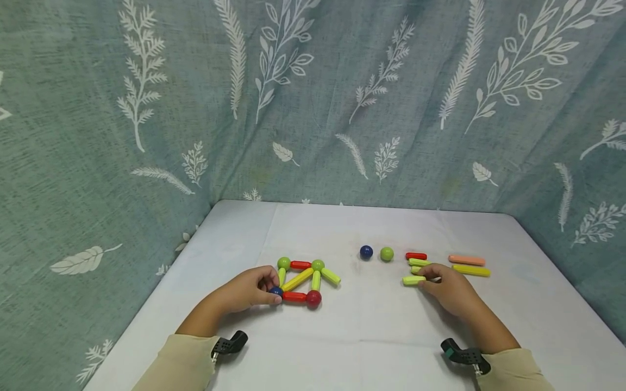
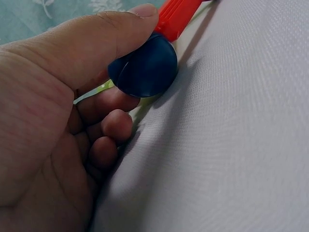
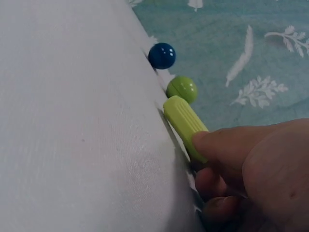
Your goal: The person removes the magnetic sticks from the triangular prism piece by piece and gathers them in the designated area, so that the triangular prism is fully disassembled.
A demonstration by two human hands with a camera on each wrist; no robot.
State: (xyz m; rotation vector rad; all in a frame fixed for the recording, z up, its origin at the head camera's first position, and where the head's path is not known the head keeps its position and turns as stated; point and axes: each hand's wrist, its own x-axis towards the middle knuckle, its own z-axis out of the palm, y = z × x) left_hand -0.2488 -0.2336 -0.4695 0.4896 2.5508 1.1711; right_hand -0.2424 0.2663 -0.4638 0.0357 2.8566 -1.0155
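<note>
On the left of the white table lies a flat frame of rods and balls, with a red rod [image 1: 294, 297] along its near side and a yellow rod [image 1: 298, 279] slanting across. My left hand [image 1: 250, 290] grips the blue ball [image 2: 147, 67] at its near left corner, thumb on top. A red ball [image 1: 313, 299] forms the near right corner, and two green balls sit at the far corners. One light green rod [image 1: 331, 276] sticks out to the right. My right hand [image 1: 447, 288] pinches another light green rod [image 3: 186, 125] by one end, close over the table.
A loose blue ball [image 1: 366, 252] and green ball [image 1: 387, 253] lie between the hands, toward the back. Beside my right hand are a short red rod [image 1: 416, 256], light green rods [image 1: 419, 262], an orange rod [image 1: 467, 260] and a yellow rod [image 1: 471, 270]. A patterned curtain [image 1: 313, 108] hangs behind.
</note>
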